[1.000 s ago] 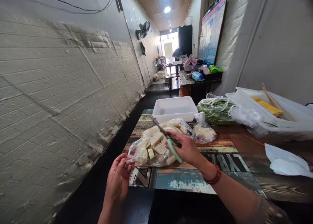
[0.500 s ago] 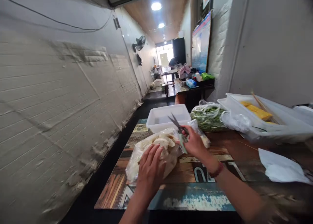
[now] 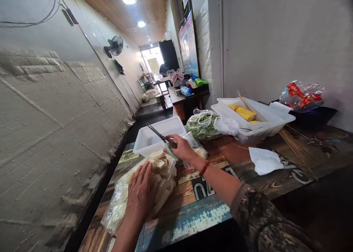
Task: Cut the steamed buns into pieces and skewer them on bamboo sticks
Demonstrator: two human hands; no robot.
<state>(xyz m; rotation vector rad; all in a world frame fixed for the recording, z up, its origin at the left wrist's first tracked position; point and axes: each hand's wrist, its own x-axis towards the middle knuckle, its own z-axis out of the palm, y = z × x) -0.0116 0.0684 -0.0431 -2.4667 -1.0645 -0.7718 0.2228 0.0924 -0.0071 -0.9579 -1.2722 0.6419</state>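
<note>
My left hand (image 3: 142, 193) presses flat on a clear plastic bag of pale sliced pieces (image 3: 162, 171) lying on the painted wooden table (image 3: 198, 208). My right hand (image 3: 180, 148) holds green-handled scissors (image 3: 161, 137) at the bag's far end, blades pointing left over an empty white tub (image 3: 154, 132). A red bead bracelet circles my right wrist.
A second small bag (image 3: 197, 149) lies behind my right hand. Further right are a bag of green vegetables (image 3: 202, 124), a white tray with corn pieces (image 3: 256, 116), bamboo skewers (image 3: 296, 143), a white paper (image 3: 264, 160) and a bag of red-wrapped items (image 3: 302, 95). A brick wall runs along the left.
The view swung right and the table shifted left in view. My left hand went from the bag's near end onto its top; my right hand carried the scissors to the bag's far end.
</note>
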